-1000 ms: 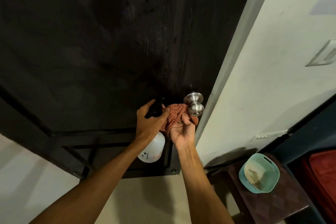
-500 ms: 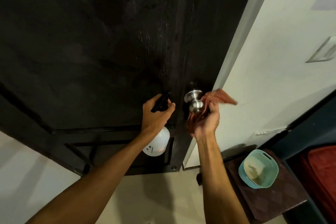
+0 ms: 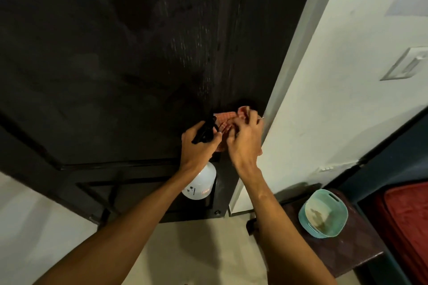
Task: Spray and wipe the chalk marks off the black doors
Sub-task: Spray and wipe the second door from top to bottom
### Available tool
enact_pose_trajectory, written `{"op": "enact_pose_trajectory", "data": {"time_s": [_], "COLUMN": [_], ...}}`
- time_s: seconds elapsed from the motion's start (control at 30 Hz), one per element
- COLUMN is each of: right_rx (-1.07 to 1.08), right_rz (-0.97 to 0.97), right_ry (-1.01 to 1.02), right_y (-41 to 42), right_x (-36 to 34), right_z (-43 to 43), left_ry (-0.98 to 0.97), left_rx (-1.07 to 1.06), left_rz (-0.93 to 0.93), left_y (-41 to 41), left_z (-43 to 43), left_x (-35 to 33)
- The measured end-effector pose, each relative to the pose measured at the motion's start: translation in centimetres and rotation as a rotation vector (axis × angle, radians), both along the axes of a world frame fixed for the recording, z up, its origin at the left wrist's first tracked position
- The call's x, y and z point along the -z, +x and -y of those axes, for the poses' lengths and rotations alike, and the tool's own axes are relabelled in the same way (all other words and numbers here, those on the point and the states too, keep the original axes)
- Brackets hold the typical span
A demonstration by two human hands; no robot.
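Observation:
A black door fills the upper left, with faint pale streaks near its right stile. My left hand grips the black trigger head of a white spray bottle that hangs below the fist. My right hand holds an orange checked cloth against the door where the knob sits. Cloth and hand cover the knob completely. The two hands are side by side, almost touching.
A white wall with a switch plate stands right of the door frame. Lower right, a teal basin sits on a dark small table, beside a red cushion. Pale floor lies below.
My right hand has moved left with the cloth, from the knob's right side to over the knob, which is now hidden. My left hand with the bottle has hardly moved.

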State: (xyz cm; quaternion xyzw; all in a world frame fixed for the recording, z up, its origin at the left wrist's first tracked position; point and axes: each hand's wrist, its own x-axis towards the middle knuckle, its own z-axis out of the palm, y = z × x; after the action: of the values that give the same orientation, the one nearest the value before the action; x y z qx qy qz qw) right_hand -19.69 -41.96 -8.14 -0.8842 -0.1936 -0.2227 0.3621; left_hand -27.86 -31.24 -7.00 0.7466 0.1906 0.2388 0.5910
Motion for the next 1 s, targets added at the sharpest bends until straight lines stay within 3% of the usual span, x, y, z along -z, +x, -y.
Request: {"op": "enact_pose_trajectory", "data": {"time_s": [0.07, 0.1, 0.17, 0.27, 0.3, 0.5, 0.57, 0.63, 0.73, 0.83, 0.93, 1.0], "right_rx": [-0.095, -0.105, -0.046, 0.019, -0.018, -0.119, -0.040, 0.025, -0.020, -0.064, -0.077, -0.057], "right_rz": [0.147, 0.145, -0.087, -0.740, -0.873, -1.073, -1.037, -0.794, -0.270, 0.006, -0.066, -0.356], "right_ry": [-0.200, -0.189, 0.146, 1.175, 1.358, 1.462, 1.467, 1.307, 0.645, 0.115, 0.048, 0.346], "right_y": [-0.6, -0.3, 0.6, 1.0, 0.7, -1.3, -1.6, -2.2, -3.3, -3.8, -4.4, -4.5], "right_x": [0.4, 0.5, 0.3, -1.7, -1.8, -1.4, -1.1, -0.6, 0.3, 1.6, 4.4, 5.1], "right_z": [0.5, 1.0, 1.8, 2.8, 3.1, 5.0, 5.1, 5.0, 4.5, 4.1, 4.4, 5.0], "left_ry": [-0.021, -0.018, -0.023, -0.054, -0.055, -0.084, -0.075, -0.091, -0.098, -0.078, -0.049, -0.056], "left_rx": [-0.015, -0.018, -0.035, -0.088, -0.094, -0.093, -0.109, -0.113, -0.091, -0.099, -0.136, -0.153], "left_rz": [-0.013, -0.029, -0.037, -0.040, -0.044, -0.108, -0.091, -0.042, -0.029, -0.023, 0.006, -0.002], "left_y": [-0.1, -0.1, -0.5, -0.9, -1.1, -1.3, -1.5, -1.9, -2.4, -2.7, -3.1, -3.5], "left_z": [-0.1, -0.2, -0.1, -0.2, -0.1, 0.8, 1.3, 1.7, 2.3, 2.6, 2.9, 3.0], "left_x": [0.2, 0.4, 0.4, 0.4, 0.4, 1.7, 1.3, 0.7, 0.7, 1.1, 1.6, 2.0]}}
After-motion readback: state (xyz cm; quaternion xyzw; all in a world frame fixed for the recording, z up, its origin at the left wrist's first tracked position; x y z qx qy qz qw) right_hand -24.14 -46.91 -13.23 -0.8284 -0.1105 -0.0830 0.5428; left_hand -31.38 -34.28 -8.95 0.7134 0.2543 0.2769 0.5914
